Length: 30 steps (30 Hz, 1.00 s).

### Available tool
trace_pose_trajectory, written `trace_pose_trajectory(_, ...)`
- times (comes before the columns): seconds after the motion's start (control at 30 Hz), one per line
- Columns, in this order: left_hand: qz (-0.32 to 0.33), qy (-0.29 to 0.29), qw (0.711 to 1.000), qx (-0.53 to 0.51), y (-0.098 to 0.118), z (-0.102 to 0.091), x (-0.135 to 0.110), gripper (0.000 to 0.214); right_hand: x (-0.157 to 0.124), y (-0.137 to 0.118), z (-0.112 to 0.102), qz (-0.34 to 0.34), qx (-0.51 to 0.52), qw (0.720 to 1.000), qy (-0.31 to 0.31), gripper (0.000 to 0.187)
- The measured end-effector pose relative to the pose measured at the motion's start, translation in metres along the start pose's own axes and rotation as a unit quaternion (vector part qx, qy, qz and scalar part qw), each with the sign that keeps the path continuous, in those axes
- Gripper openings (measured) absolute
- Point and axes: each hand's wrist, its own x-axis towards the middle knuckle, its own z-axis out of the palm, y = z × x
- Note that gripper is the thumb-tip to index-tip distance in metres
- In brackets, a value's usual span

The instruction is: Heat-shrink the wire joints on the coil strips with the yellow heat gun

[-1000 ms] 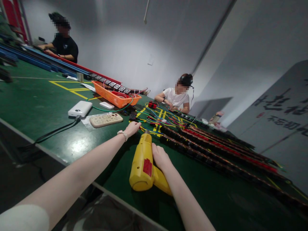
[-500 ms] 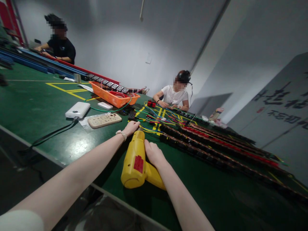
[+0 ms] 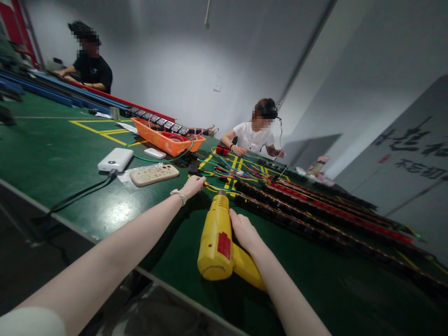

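Note:
My right hand [image 3: 244,231] is closed round the grip of a yellow heat gun [image 3: 217,242] with a red label, its nozzle aimed away from me at a bundle of coloured wires [image 3: 224,179]. My left hand [image 3: 193,185] reaches forward with the fingers pinched on the near end of those wires, a bead bracelet at its wrist. Long black and red strips [image 3: 315,212] run away to the right from the wire ends.
On the green table [image 3: 52,154] lie a beige remote control [image 3: 154,174], a white power bank [image 3: 115,159] with a black cable, and an orange basket [image 3: 164,138]. One person in white sits across the table, another in black at the far left.
The heat gun and my right hand have shifted to the right and slightly toward me. My left hand stays at the wire ends. The view has swung a little.

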Motion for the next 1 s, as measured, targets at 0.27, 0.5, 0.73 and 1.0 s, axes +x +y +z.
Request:
trace_pose_trajectory(0.27,-0.008,-0.012,1.000,0.019,-0.005,0.000,0.003,0.035,0.000,0.038,-0.017,0.040,-0.006,0.998,0.042,0.066)
trace_pose_trajectory(0.5,0.005,-0.001,1.000,0.025,-0.004,0.000,0.003,0.036,0.000,0.040,-0.021,0.058,-0.013,0.997,0.050,0.066)
trace_pose_trajectory(0.73,0.015,0.009,0.999,0.037,-0.005,0.000,0.003,0.041,0.002,0.035,-0.018,0.028,-0.018,0.999,0.034,0.058)
trace_pose_trajectory(1.0,0.021,0.028,0.999,0.033,-0.005,0.001,0.003,0.039,0.008,0.014,-0.004,-0.026,-0.083,0.996,0.017,0.045)
